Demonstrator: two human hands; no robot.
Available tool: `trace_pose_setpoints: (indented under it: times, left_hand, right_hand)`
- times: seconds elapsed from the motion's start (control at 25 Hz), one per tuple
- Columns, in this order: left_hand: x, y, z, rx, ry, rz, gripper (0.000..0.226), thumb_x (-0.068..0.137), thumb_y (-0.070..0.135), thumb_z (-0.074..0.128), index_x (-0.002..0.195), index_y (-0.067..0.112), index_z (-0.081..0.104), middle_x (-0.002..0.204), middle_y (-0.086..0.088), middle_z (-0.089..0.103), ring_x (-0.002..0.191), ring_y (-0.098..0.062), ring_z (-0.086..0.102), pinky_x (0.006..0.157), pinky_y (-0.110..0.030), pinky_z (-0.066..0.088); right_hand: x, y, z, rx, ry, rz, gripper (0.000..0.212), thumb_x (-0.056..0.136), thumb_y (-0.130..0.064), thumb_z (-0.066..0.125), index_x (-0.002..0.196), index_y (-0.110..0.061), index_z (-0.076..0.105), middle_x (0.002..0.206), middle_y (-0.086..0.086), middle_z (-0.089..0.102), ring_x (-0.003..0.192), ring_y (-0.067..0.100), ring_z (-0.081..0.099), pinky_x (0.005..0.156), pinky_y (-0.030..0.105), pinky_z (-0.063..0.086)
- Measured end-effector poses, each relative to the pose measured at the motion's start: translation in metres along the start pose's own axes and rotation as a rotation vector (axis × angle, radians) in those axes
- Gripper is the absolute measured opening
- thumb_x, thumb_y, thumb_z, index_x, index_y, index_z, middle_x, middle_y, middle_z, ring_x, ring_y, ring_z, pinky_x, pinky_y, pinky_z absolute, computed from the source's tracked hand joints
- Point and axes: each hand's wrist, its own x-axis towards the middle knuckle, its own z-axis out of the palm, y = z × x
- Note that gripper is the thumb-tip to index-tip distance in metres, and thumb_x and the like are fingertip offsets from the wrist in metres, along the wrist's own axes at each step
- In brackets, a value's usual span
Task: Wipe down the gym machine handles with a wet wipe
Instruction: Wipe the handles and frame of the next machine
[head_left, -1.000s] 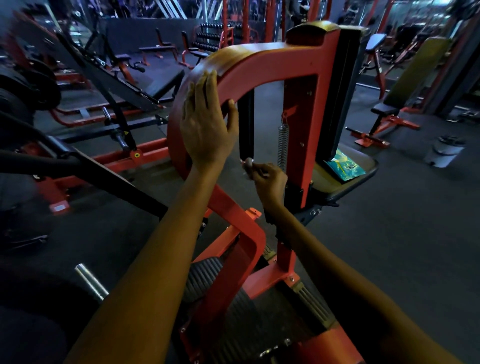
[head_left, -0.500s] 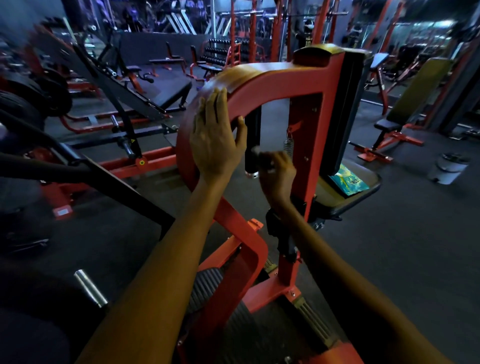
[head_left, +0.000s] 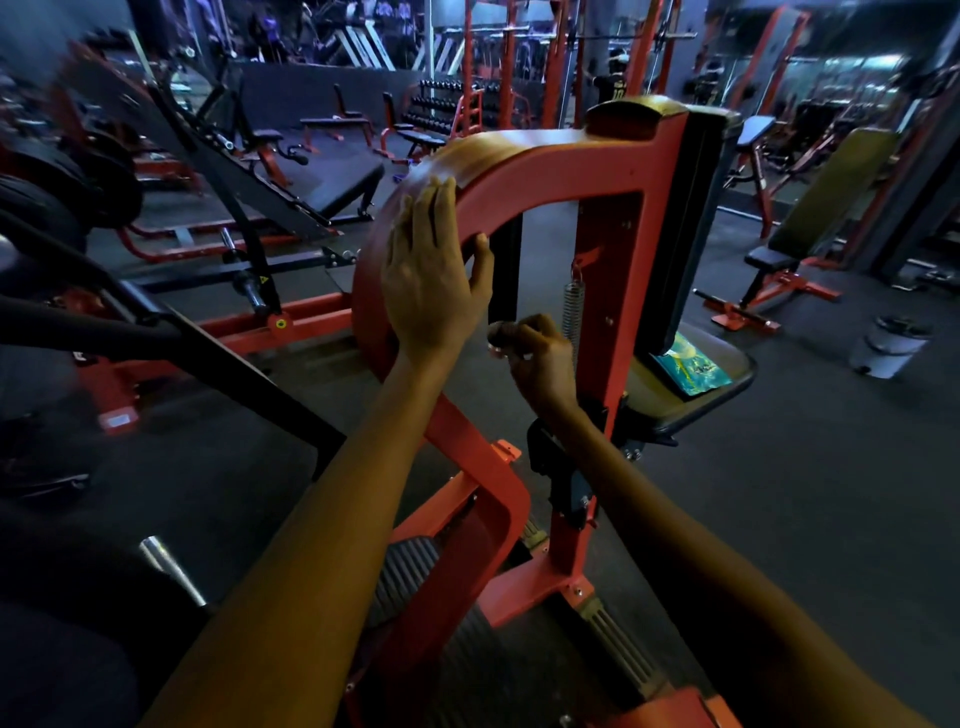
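Right hand (head_left: 540, 358) has slid down to the black hanging handle's (head_left: 505, 275) chrome end, fingers curled around it — wiping nearly complete — left hand (head_left: 431, 275) flat on the red curved steel frame (head_left: 545, 166).

The left hand (head_left: 431, 280) lies on the machine's curved frame (head_left: 545, 161), left of the hanging handle (head_left: 505, 275); the right hand (head_left: 540, 358) sits at its lower end.

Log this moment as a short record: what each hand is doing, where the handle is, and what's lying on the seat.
left hand: flat on the curved red frame, fingers straight, thumb hooked over its inner edge
right hand: fingers curled round the lower end of the black handle
wipe: not clearly visible; possibly a pale bit at the fingertips
handle: hangs upright inside the frame opening
seat: holds a blue-green packet
spring: beside the right hand
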Motion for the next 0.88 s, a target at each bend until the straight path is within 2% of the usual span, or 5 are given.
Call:
trace_pose_setpoints:
  times: [0.16, 0.32, 0.4, 0.56, 0.88]
  left_hand:
    - [0.000, 0.000, -0.001, 0.006, -0.002, 0.006, 0.047, 0.088, 0.030, 0.054, 0.125, 0.000, 0.057, 0.126, -0.016, 0.060, 0.117, -0.031, 0.057, 0.096, -0.037, 0.047]
    - [0.001, 0.001, -0.002, -0.005, -0.017, -0.003, 0.048, 0.088, 0.030, 0.053, 0.126, 0.000, 0.056, 0.127, -0.016, 0.059, 0.119, -0.031, 0.056, 0.099, -0.037, 0.044]
    - [0.001, 0.001, -0.002, -0.007, -0.011, -0.008, 0.048, 0.089, 0.030, 0.053, 0.126, 0.000, 0.056, 0.126, -0.017, 0.059, 0.118, -0.032, 0.056, 0.097, -0.038, 0.047]
    - [0.001, 0.002, -0.002, -0.011, 0.008, 0.000, 0.048, 0.088, 0.030, 0.054, 0.125, 0.000, 0.056, 0.125, -0.016, 0.060, 0.117, -0.030, 0.056, 0.098, -0.035, 0.044]
    - [0.000, 0.003, -0.003, -0.030, -0.023, -0.025, 0.049, 0.088, 0.029, 0.056, 0.127, 0.001, 0.055, 0.127, -0.016, 0.058, 0.119, -0.032, 0.055, 0.098, -0.040, 0.047]
  right_hand:
    - [0.064, -0.031, -0.031, 0.043, 0.277, -0.069, 0.024, 0.077, 0.002, 0.062, 0.100, -0.001, 0.069, 0.093, 0.019, 0.061, 0.082, 0.026, 0.060, 0.067, 0.022, 0.049]
    - [0.067, -0.028, -0.027, 0.051, 0.094, 0.122, 0.034, 0.081, 0.010, 0.055, 0.111, -0.002, 0.065, 0.115, 0.019, 0.058, 0.105, 0.029, 0.054, 0.086, 0.002, 0.028]
    - [0.041, -0.016, -0.017, 0.040, 0.124, 0.068, 0.031, 0.080, 0.010, 0.060, 0.109, 0.001, 0.066, 0.106, 0.021, 0.061, 0.096, 0.031, 0.059, 0.083, 0.013, 0.043]
    - [0.052, -0.015, -0.024, 0.087, 0.235, 0.009, 0.023, 0.078, 0.007, 0.066, 0.100, 0.003, 0.070, 0.094, 0.019, 0.067, 0.083, 0.023, 0.064, 0.073, 0.007, 0.048]
    - [0.075, -0.032, -0.012, 0.328, 0.346, 0.096, 0.030, 0.081, -0.010, 0.063, 0.108, 0.002, 0.067, 0.115, 0.018, 0.064, 0.103, 0.026, 0.064, 0.084, 0.036, 0.056]
